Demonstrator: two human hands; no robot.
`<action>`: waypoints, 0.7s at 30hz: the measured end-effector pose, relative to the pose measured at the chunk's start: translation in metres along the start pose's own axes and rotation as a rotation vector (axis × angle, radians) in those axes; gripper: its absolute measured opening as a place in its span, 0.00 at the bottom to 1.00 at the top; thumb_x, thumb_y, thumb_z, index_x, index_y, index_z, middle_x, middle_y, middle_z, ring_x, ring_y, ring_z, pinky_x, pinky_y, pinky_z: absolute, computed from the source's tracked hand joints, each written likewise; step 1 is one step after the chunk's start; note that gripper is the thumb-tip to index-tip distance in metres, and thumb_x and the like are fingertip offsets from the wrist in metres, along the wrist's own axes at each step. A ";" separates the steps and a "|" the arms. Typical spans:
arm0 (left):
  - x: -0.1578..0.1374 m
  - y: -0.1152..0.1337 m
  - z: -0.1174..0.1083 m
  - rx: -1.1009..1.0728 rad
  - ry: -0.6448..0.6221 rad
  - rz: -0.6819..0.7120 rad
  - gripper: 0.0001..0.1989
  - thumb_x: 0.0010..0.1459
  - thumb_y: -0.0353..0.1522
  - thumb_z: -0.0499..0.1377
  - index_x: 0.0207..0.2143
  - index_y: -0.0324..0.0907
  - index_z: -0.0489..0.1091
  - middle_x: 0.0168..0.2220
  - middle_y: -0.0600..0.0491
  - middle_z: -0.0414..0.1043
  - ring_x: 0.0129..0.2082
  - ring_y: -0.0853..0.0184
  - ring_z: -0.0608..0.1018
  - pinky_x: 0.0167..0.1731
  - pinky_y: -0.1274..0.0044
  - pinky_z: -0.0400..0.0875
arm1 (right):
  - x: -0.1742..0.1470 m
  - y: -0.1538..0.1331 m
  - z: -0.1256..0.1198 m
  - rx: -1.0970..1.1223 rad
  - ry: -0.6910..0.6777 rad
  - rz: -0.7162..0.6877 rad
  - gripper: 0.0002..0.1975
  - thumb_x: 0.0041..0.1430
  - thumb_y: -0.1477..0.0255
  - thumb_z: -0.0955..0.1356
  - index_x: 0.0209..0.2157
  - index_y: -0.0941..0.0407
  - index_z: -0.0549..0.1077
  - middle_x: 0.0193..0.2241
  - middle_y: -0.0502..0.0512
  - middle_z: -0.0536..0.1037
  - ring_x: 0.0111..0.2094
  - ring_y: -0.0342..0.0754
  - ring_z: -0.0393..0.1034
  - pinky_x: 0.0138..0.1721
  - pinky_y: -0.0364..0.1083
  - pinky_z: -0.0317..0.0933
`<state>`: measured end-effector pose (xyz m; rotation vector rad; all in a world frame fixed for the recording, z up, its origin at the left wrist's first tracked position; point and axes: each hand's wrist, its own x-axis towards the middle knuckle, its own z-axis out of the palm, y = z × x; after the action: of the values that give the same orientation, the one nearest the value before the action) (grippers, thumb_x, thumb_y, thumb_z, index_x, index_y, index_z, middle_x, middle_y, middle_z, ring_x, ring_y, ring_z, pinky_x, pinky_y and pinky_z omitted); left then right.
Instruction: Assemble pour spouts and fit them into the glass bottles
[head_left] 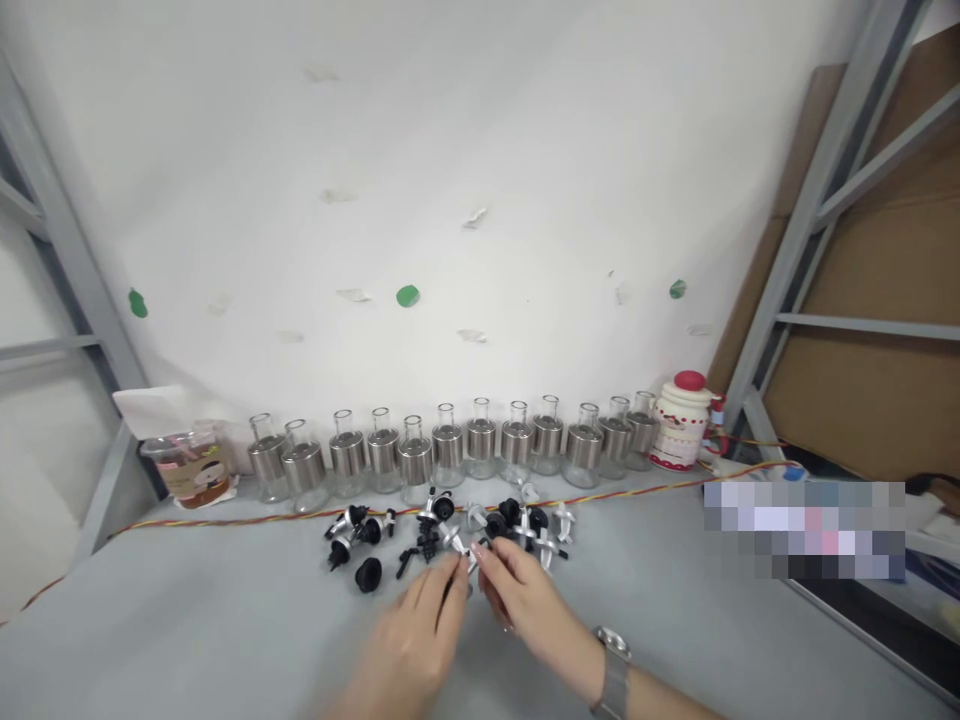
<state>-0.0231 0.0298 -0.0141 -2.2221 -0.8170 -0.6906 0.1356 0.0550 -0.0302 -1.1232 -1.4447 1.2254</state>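
My left hand (420, 630) and my right hand (529, 600) meet at the front of a pile of loose pourer parts. Both are closed, with fingertips pinched on a small silver-and-black pourer part (472, 562), mostly covered by the fingers. Just beyond them lie silver spouts, among them one white-and-silver piece (550, 549), and black stoppers. To the left sit a round black stopper (368, 575) and some joined silver-and-black pourers (346, 540). A metal watch (613, 660) is on my right wrist.
Behind the parts stands a row of several glass bottles with metal sleeves (481, 438). A white jar with a red lid (679, 425) ends the row on the right, and a plastic tub (196, 470) stands at left. A twisted red-yellow wire (300, 517) crosses the grey table (187, 610).
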 end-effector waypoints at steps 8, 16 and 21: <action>0.002 0.015 0.005 0.059 0.009 -0.049 0.13 0.59 0.28 0.45 0.39 0.33 0.67 0.31 0.45 0.75 0.29 0.65 0.77 0.22 0.80 0.70 | -0.005 -0.002 -0.001 -0.200 0.244 -0.094 0.18 0.54 0.59 0.59 0.17 0.54 0.54 0.15 0.43 0.54 0.19 0.41 0.51 0.22 0.40 0.48; -0.003 -0.001 0.017 -0.745 -0.207 -0.787 0.15 0.55 0.41 0.50 0.33 0.41 0.70 0.25 0.52 0.73 0.20 0.68 0.75 0.21 0.79 0.70 | 0.013 -0.010 -0.041 -0.599 0.279 -0.293 0.15 0.59 0.66 0.57 0.23 0.56 0.65 0.21 0.48 0.64 0.25 0.43 0.60 0.28 0.42 0.54; 0.012 -0.004 0.016 -1.553 -0.251 -1.365 0.21 0.49 0.47 0.54 0.32 0.37 0.67 0.23 0.50 0.72 0.22 0.64 0.76 0.20 0.74 0.73 | 0.016 0.003 -0.037 -0.661 0.159 -0.332 0.13 0.58 0.72 0.58 0.44 0.56 0.67 0.35 0.56 0.67 0.35 0.46 0.65 0.38 0.44 0.59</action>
<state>-0.0142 0.0483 -0.0154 -2.5838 -2.6368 -2.2725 0.1689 0.0773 -0.0281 -1.2968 -1.8781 0.4142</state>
